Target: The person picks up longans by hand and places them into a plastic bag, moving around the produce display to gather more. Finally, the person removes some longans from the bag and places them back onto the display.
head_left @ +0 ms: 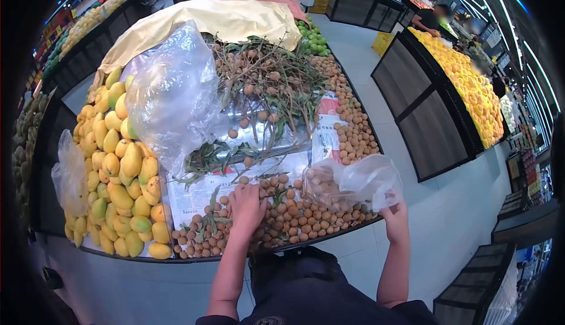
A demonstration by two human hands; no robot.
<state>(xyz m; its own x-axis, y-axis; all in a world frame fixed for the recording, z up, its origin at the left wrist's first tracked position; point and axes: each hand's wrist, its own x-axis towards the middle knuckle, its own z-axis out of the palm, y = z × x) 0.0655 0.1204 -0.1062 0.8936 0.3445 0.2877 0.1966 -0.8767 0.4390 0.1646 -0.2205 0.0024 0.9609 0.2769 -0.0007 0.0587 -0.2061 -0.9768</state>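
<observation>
Round brown longans (pixel 303 220) here, loose, heaped across the foreground, and there's the clear plastic bag (pixel 368 175), crumpled, over their right end, longans showing through.

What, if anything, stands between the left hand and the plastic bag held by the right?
No visible barrier: only loose brown fruits and a few green leaves lie between the left hand and the bag.

**Around the leafy branches (pixel 271 72) on the bench (pixel 206 259)**

Plastic sheeting (pixel 176 95) lies left of the branches, mangoes (pixel 120 178) farther left; cloth (pixel 223 16) behind; newspaper (pixel 191 198) in front, then loose longans (pixel 300 216), more along the right. A bag (pixel 353 178) holding longans sits front-right.
</observation>
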